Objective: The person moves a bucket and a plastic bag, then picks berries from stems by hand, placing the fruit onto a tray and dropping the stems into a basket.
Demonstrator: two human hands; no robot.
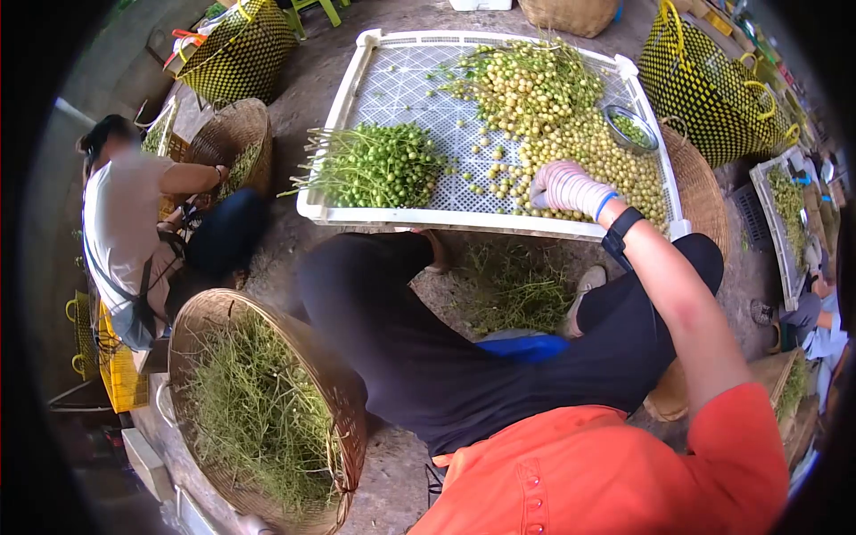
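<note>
My right hand (568, 187), in a pale striped glove, is at the front of a white mesh tray (437, 216), among loose yellow-green round fruits (637, 183). Its fingers are curled together, and whatever they may hold is hidden. Behind it lies a heap of yellowish fruits on stems (526, 85). Bunches of greener fruits (383, 165) rest at the tray's left, stems pointing left. A metal bowl (631, 127) with green bits stands on the right part of the tray. My left hand is out of view.
A wicker basket (254, 401) of green stems stands at lower left, more stems (517, 285) lie between my feet. A person (129, 196) works beside another basket (205, 134) on the left. Black-yellow woven baskets (236, 53) (713, 89) stand on both sides. Another person's sleeve (825, 343) shows far right.
</note>
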